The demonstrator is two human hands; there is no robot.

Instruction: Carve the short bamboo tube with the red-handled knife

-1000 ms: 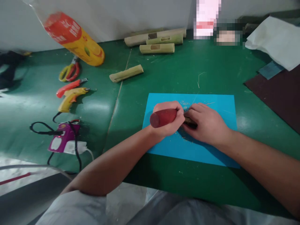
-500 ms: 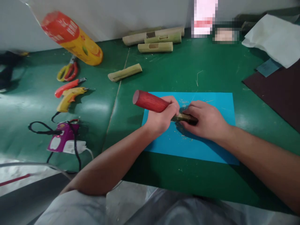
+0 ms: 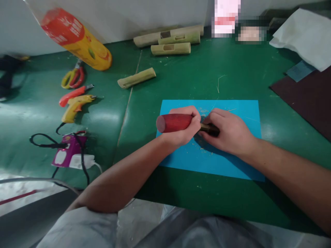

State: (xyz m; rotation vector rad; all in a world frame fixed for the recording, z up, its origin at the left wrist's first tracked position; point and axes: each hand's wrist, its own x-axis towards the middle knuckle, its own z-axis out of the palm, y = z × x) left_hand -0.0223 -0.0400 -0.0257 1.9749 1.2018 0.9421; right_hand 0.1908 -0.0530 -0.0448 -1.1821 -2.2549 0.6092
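Note:
My left hand (image 3: 182, 129) is closed around a tool with a thick red wooden handle (image 3: 178, 122); its working end is hidden by my fingers. The handle's butt points left, towards me. My right hand (image 3: 229, 129) grips a short, dark bamboo piece (image 3: 207, 128) between thumb and fingers, its left end reaching my left hand. Both hands are over a blue sheet (image 3: 181, 160), where small pale shavings (image 3: 203, 148) lie scattered around the bamboo.
Cut bamboo tubes (image 3: 170, 49) lie along the wall, and another bamboo piece (image 3: 137, 78) lies closer. On the left are scissors (image 3: 73, 76), a red-handled cutter (image 3: 74, 95), a yellow glue gun (image 3: 76, 107), a purple power strip (image 3: 68, 151) with cords and an orange-yellow bottle (image 3: 85, 44).
My left hand has rolled the red handle from a slant to nearly level, its butt dropping down and to the right. My right hand keeps hold of the bamboo piece.

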